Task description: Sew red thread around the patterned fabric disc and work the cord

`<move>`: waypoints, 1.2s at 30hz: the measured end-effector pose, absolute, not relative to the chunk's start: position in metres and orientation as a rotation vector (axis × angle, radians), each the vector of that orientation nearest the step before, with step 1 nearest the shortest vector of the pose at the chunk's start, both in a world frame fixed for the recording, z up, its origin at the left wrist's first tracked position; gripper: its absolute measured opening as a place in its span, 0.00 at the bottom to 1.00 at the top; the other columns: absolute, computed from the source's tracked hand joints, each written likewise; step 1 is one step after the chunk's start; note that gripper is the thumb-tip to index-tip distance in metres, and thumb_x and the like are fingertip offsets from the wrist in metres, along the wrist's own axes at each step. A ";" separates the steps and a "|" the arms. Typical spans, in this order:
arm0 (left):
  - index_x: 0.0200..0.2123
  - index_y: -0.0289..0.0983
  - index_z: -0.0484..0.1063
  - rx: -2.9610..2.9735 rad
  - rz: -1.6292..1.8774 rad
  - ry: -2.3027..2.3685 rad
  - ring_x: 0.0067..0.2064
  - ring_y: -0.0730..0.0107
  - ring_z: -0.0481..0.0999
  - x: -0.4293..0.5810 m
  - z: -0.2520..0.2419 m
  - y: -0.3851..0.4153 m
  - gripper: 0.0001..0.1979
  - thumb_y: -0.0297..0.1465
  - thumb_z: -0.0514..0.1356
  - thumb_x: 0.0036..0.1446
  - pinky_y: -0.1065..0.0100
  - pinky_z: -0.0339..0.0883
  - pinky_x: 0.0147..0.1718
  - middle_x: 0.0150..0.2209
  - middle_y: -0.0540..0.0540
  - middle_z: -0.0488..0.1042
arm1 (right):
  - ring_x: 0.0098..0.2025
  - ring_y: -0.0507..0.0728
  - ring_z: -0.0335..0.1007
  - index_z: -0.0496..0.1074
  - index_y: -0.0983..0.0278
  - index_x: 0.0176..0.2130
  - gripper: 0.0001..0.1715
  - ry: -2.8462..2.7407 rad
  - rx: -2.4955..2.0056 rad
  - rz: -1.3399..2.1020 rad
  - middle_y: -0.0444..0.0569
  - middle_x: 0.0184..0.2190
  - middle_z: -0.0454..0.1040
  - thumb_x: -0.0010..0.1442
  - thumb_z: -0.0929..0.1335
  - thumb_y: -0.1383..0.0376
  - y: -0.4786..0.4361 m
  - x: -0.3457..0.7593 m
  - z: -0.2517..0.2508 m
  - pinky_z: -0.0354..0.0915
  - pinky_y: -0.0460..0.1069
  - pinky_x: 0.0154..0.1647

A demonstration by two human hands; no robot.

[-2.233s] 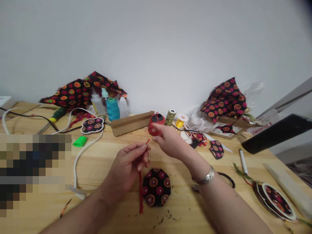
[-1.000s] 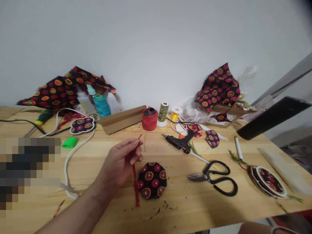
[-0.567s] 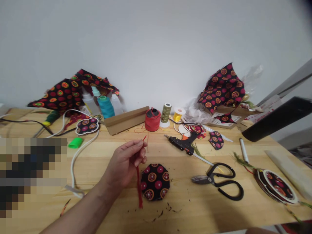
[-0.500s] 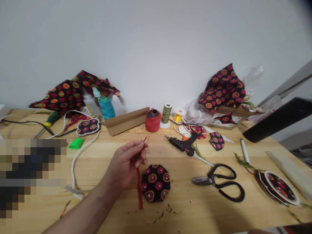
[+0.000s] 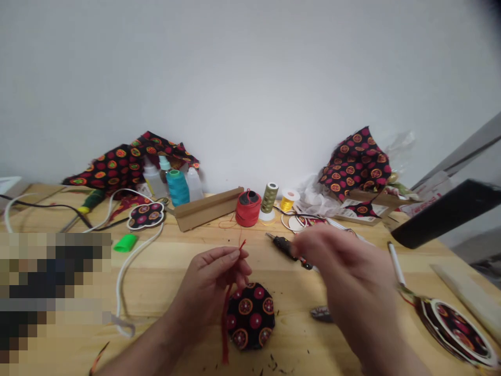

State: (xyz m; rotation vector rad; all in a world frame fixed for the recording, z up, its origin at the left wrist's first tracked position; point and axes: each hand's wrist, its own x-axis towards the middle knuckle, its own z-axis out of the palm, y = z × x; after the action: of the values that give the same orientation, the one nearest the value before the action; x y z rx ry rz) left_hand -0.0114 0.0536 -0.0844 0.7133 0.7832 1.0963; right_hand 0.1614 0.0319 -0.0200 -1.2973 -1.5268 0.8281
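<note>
Right hand [image 5: 352,277], back and blurred, mostly hides scissors [image 5: 321,314].

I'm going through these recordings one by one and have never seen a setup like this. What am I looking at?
There is no machine here, just a person, filmed by one camera worn on the head and looking forward and down. The bare left hand holds a red strand; near it, a patterned fabric piece lies on the wooden table. The bare right hand is blurred, so I can't tell whether it holds anything; it partly hides a glue gun and scissors. Toward the wall stand thread spools, including a red one.
</note>
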 end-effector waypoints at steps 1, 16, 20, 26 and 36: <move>0.28 0.31 0.75 0.710 1.088 0.789 0.20 0.74 0.71 -0.011 -0.084 0.053 0.06 0.28 0.60 0.50 0.72 0.63 0.22 0.22 0.46 0.75 | 0.32 0.55 0.68 0.74 0.63 0.30 0.09 -1.518 -1.309 0.859 0.47 0.28 0.73 0.56 0.65 0.63 0.040 0.156 -0.024 0.64 0.50 0.33; 0.31 0.30 0.76 0.645 0.994 0.798 0.25 0.67 0.76 -0.009 -0.086 0.053 0.09 0.31 0.61 0.49 0.68 0.67 0.29 0.26 0.40 0.78 | 0.22 0.48 0.60 0.75 0.66 0.23 0.06 -1.194 -1.206 1.422 0.43 0.20 0.72 0.43 0.72 0.64 0.074 0.131 -0.066 0.57 0.44 0.25; 0.33 0.31 0.76 0.668 1.010 0.831 0.28 0.66 0.77 -0.008 -0.085 0.052 0.10 0.32 0.62 0.49 0.67 0.68 0.31 0.30 0.39 0.79 | 0.24 0.49 0.62 0.75 0.66 0.23 0.07 -1.191 -1.241 1.365 0.43 0.21 0.72 0.42 0.72 0.64 0.074 0.134 -0.073 0.58 0.45 0.28; 0.36 0.33 0.75 0.788 0.947 0.915 0.30 0.67 0.77 -0.007 -0.087 0.052 0.12 0.32 0.63 0.48 0.68 0.68 0.32 0.31 0.42 0.79 | 0.26 0.50 0.63 0.74 0.67 0.23 0.06 -1.263 -1.219 1.306 0.44 0.22 0.72 0.44 0.71 0.65 0.068 0.135 -0.077 0.59 0.46 0.30; 0.30 0.34 0.76 0.719 0.982 0.923 0.27 0.69 0.76 -0.007 -0.090 0.052 0.09 0.32 0.65 0.45 0.70 0.68 0.29 0.27 0.44 0.79 | 0.33 0.54 0.69 0.77 0.64 0.29 0.07 -1.280 -1.173 1.312 0.47 0.29 0.76 0.47 0.70 0.65 0.068 0.136 -0.082 0.63 0.49 0.38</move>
State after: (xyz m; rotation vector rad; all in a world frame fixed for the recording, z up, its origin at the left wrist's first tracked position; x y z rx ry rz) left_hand -0.0073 0.0520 -0.0903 0.7194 0.9226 0.9816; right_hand 0.1360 0.0676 -0.0818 -1.1729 -1.2800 1.3122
